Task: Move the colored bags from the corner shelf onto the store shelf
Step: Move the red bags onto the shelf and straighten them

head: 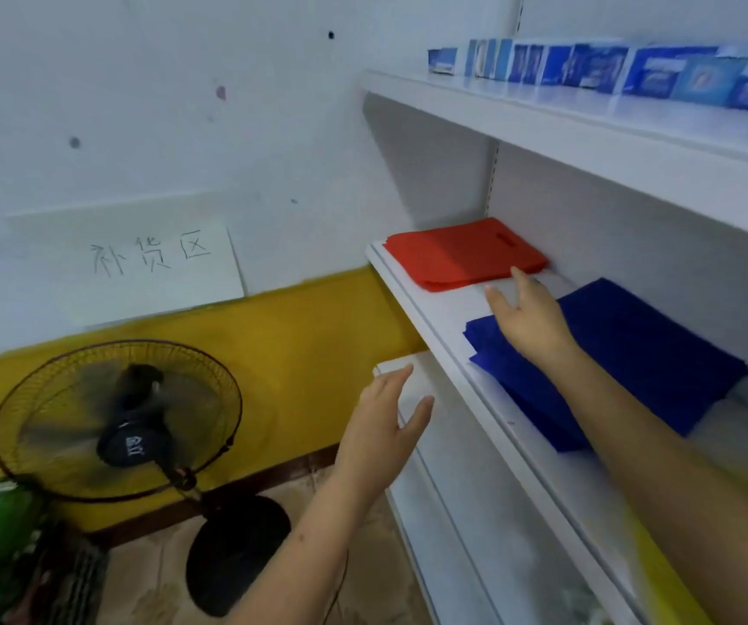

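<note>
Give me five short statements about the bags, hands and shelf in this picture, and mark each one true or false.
1. The red bags lie flat on the middle shelf. True.
2. The blue bags lie to the left of the red ones. False: they lie to the right.
3. The right hand is open above the shelf, holding nothing. True.
4. The left hand grips a bag. False: it is open and holds nothing.
5. The boxes on the top shelf are red. False: they are blue.
</note>
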Demonstrator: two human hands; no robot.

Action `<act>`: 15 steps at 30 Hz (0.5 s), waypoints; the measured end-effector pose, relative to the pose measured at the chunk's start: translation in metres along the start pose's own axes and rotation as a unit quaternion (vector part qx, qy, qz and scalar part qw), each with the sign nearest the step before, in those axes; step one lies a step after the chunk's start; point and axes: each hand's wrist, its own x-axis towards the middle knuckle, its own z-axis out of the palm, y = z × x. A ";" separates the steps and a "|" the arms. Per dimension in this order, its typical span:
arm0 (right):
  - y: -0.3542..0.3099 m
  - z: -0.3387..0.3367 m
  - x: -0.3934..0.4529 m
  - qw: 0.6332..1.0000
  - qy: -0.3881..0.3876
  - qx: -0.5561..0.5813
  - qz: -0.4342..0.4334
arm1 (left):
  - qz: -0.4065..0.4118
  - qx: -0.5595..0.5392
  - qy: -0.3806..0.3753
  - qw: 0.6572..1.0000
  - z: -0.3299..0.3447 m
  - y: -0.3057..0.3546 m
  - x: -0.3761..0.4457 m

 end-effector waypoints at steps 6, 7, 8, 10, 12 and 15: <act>0.001 0.026 0.129 0.998 -0.019 -0.047 0.046 | -0.011 0.019 0.013 1.000 -0.027 -0.043 0.127; 0.004 0.034 0.145 0.997 -0.017 -0.054 0.051 | -0.018 0.016 0.016 1.000 -0.029 -0.051 0.145; 0.009 0.043 0.158 0.996 -0.020 -0.064 0.057 | -0.024 0.016 0.018 0.999 -0.029 -0.059 0.161; 0.022 0.062 0.181 0.992 -0.036 -0.090 0.078 | -0.028 0.020 0.011 0.999 -0.027 -0.075 0.191; 0.034 0.075 0.206 0.986 -0.049 -0.122 0.106 | -0.025 0.027 -0.003 0.999 -0.022 -0.091 0.225; 0.052 0.084 0.245 0.973 -0.043 -0.186 0.130 | -0.010 0.034 -0.024 0.999 -0.016 -0.112 0.285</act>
